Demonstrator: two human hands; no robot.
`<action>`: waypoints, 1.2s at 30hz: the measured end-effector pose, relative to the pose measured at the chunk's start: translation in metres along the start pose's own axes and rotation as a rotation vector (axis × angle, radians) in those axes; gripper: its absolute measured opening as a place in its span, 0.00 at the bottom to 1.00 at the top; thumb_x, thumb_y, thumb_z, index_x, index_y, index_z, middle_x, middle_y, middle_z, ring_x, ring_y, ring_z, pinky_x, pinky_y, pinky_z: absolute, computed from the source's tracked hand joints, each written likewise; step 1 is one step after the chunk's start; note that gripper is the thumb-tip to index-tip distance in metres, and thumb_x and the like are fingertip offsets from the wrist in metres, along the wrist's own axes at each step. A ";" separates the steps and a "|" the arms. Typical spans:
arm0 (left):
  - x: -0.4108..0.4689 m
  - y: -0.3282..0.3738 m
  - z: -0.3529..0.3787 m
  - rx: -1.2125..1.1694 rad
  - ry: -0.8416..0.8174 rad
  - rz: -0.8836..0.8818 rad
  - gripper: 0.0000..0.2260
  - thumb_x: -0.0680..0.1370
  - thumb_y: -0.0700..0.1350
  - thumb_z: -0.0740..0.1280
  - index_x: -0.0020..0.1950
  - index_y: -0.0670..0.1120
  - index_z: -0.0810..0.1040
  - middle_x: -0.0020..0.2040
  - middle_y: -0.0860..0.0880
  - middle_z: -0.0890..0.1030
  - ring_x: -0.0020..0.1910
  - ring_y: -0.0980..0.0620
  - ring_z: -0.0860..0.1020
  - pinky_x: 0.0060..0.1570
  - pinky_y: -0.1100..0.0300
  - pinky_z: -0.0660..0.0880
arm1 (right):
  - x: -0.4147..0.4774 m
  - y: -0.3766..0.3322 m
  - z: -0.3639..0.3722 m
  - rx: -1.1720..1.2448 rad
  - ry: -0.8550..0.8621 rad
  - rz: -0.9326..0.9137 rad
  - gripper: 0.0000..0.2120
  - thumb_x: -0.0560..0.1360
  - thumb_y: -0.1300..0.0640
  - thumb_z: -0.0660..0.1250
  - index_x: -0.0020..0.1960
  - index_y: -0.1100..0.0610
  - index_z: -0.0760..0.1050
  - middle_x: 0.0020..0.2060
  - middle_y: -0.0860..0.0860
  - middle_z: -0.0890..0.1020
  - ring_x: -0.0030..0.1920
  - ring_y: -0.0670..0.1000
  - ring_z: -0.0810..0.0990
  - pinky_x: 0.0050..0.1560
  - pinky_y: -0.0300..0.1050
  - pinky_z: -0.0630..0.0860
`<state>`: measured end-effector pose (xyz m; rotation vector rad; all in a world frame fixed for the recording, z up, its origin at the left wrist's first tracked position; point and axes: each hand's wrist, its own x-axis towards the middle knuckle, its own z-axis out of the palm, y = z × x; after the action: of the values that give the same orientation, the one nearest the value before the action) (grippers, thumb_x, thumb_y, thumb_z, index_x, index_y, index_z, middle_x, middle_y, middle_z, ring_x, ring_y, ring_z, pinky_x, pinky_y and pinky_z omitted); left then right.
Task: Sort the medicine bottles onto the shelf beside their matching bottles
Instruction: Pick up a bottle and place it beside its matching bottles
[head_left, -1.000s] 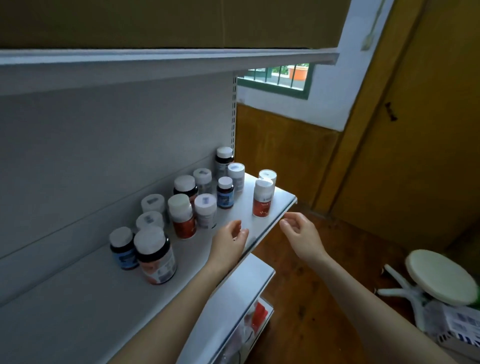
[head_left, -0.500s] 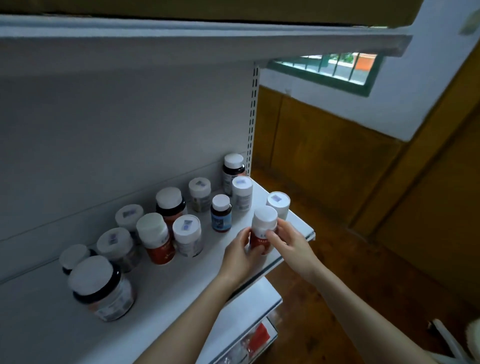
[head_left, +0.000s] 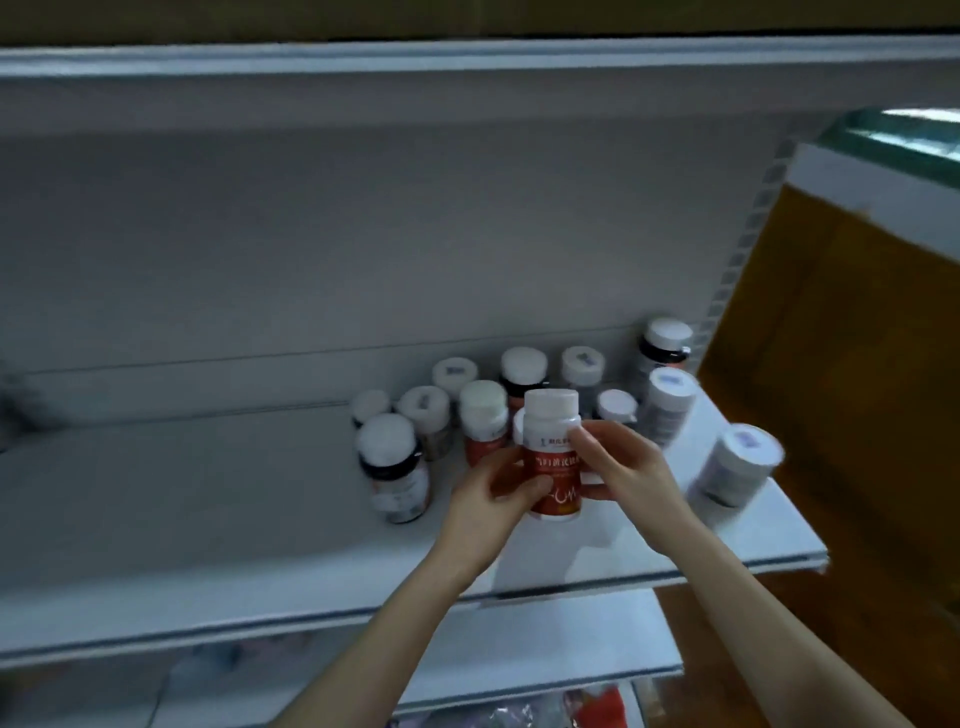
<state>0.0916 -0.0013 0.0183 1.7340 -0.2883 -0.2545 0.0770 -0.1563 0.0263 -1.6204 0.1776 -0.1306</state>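
A white-capped bottle with a red label (head_left: 554, 452) is lifted a little above the white shelf (head_left: 208, 519), upright, its label facing me. My left hand (head_left: 493, 499) grips its lower left side and my right hand (head_left: 618, 473) grips its right side. Behind it stand several white-capped bottles, among them a matching red-labelled bottle (head_left: 483, 421) and a larger dark bottle (head_left: 392, 467) to the left. A white bottle (head_left: 737, 465) stands alone near the shelf's right end.
Another white shelf (head_left: 467, 62) runs overhead. A lower shelf (head_left: 545, 675) shows beneath my arms, with packets under it. The shelf's right edge ends at about the slotted upright (head_left: 737, 249); a wooden wall lies beyond. The picture is motion-blurred.
Both hands closed on the red-labelled bottle at the shelf's front right and lifted it leftward, in front of the bottle cluster. The camera swung left toward the shelf.
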 end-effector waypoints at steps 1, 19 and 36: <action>-0.007 0.001 -0.014 -0.003 0.039 0.004 0.11 0.74 0.40 0.67 0.49 0.57 0.75 0.47 0.59 0.80 0.44 0.71 0.78 0.44 0.76 0.73 | 0.001 -0.004 0.015 0.008 -0.037 -0.006 0.05 0.73 0.52 0.65 0.45 0.52 0.78 0.40 0.50 0.83 0.38 0.43 0.82 0.36 0.37 0.79; -0.268 -0.038 -0.302 0.001 0.643 0.015 0.12 0.72 0.37 0.69 0.53 0.48 0.76 0.47 0.51 0.82 0.44 0.65 0.80 0.49 0.68 0.76 | -0.137 -0.041 0.377 0.060 -0.642 -0.068 0.04 0.75 0.58 0.64 0.48 0.57 0.76 0.40 0.48 0.81 0.40 0.42 0.80 0.35 0.38 0.80; -0.422 -0.084 -0.541 0.011 1.029 0.019 0.13 0.74 0.39 0.67 0.58 0.47 0.75 0.47 0.58 0.80 0.44 0.70 0.78 0.43 0.75 0.75 | -0.226 -0.067 0.683 0.034 -0.982 -0.169 0.06 0.75 0.57 0.65 0.45 0.45 0.75 0.41 0.42 0.80 0.41 0.39 0.79 0.33 0.35 0.79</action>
<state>-0.1252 0.6551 0.0362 1.6546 0.4462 0.6522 -0.0105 0.5604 0.0590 -1.4968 -0.7107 0.5294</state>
